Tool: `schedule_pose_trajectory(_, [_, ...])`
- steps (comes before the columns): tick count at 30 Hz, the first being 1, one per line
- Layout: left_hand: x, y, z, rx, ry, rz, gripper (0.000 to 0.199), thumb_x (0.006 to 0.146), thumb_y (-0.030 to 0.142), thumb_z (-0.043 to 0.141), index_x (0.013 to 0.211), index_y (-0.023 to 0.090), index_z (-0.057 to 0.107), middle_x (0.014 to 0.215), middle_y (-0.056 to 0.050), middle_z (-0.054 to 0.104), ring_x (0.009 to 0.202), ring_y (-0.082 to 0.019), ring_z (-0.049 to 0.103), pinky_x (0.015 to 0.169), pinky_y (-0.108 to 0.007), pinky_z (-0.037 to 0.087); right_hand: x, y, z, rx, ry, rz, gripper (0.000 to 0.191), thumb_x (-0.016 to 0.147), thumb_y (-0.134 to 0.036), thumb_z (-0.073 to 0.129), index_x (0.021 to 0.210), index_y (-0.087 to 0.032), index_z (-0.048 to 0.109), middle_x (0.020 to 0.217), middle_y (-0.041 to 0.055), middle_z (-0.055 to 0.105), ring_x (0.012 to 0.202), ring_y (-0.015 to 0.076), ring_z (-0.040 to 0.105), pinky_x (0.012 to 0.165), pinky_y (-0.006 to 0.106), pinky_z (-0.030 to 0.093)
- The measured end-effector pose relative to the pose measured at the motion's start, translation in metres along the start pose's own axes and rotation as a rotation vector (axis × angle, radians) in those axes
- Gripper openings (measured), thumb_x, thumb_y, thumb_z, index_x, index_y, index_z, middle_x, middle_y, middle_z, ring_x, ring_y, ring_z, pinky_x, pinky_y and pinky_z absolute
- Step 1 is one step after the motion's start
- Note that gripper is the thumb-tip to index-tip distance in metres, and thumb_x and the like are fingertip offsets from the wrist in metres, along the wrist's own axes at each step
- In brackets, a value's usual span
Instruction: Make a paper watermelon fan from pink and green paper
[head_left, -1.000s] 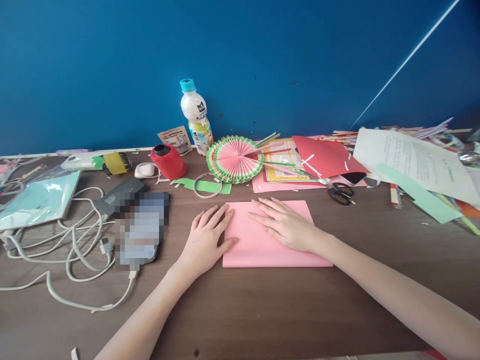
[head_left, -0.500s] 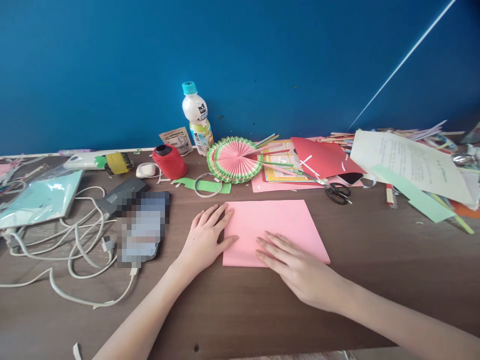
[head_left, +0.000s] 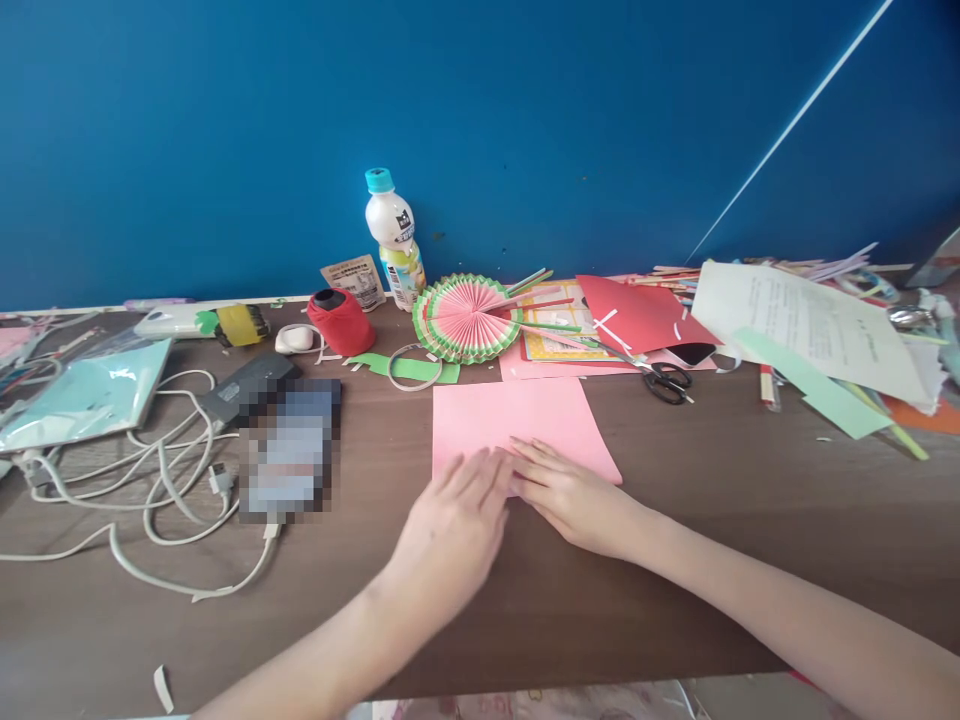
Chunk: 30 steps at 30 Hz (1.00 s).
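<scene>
A sheet of pink paper (head_left: 517, 420), its near edge looking folded, lies flat on the dark wooden table (head_left: 675, 620). My left hand (head_left: 457, 515) rests over the paper's near left part, fingers stretched out and pointing away from me. Beside it my right hand (head_left: 574, 495) presses flat on the near edge, with its fingertips meeting those of the left. Both hands hide part of that edge. Behind the paper are a pink and green pleated paper fan (head_left: 469, 318) and black-handled scissors (head_left: 666, 382).
Toward the wall stand a bottle (head_left: 395, 240) and a red thread spool (head_left: 341, 322). At left lie a phone (head_left: 296, 445), tangled white cables (head_left: 161, 480) and a teal packet (head_left: 90, 390). Red paper (head_left: 645, 312) and a printed sheet (head_left: 810, 325) lie at right.
My left hand has moved from the paper's left edge to its near edge, against my right hand. The paper has shifted slightly away from me and left.
</scene>
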<state>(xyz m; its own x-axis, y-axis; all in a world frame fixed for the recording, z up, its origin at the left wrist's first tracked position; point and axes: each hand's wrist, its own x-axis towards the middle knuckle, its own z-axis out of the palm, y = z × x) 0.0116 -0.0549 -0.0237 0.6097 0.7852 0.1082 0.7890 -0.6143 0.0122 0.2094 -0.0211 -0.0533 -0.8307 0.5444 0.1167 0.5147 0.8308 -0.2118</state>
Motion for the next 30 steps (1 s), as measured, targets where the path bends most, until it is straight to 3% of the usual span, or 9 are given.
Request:
schedule_pose_trajectory(4, [-0.015,0.026,0.017,0.030,-0.024,-0.069,0.055,0.086,0.026,0.042,0.136,0.005,0.033,0.142,-0.014,0.037,0.130,-0.023,0.038,0.104,-0.037,0.039,-0.001,-0.006,0.003,-0.044,0.061,0.020,0.043,0.086,-0.008,0.038,0.128,-0.007,0.049,0.140,0.0148,0.040,0.133,0.0251,0.030,0.107,0.045,0.035])
schedule_pose_trajectory(13, [-0.017,0.028,0.020,0.053,-0.062,-0.076,0.060,0.085,0.033,0.044,0.136,0.003,0.033,0.144,-0.014,0.030,0.131,-0.027,0.034,0.105,-0.043,0.038,-0.020,-0.050,0.009,-0.184,0.126,0.151,0.046,0.088,-0.015,0.036,0.130,0.000,0.044,0.139,0.0177,0.041,0.130,0.0288,0.036,0.105,0.044,0.038])
schedule_pose_trajectory(20, [-0.022,0.030,0.021,-0.014,-0.054,-0.070,0.062,0.085,0.034,0.043,0.138,0.004,0.030,0.145,-0.017,0.027,0.135,-0.028,0.027,0.106,-0.046,0.034,-0.026,-0.055,0.013,-0.150,0.173,0.183,0.046,0.087,-0.013,0.036,0.132,-0.003,0.043,0.139,0.0148,0.041,0.131,0.0264,0.035,0.105,0.045,0.039])
schedule_pose_trajectory(24, [-0.027,0.030,0.023,-0.010,-0.002,-0.043,0.058,0.084,0.032,0.046,0.135,0.004,0.035,0.143,-0.018,0.032,0.134,-0.030,0.027,0.106,-0.047,0.035,-0.025,-0.056,0.013,-0.152,0.187,0.192,0.044,0.088,-0.014,0.035,0.129,-0.002,0.047,0.138,0.0138,0.043,0.130,0.0262,0.037,0.106,0.043,0.039])
schedule_pose_trajectory(30, [-0.028,0.039,0.025,0.070,0.084,-0.065,0.051,0.082,0.023,0.045,0.127,0.001,0.043,0.135,-0.020,0.044,0.126,-0.029,0.041,0.099,-0.040,0.045,-0.025,-0.060,0.012,-0.159,0.194,0.211,0.044,0.088,-0.014,0.033,0.128,-0.002,0.048,0.137,0.0135,0.045,0.129,0.0273,0.038,0.105,0.044,0.039])
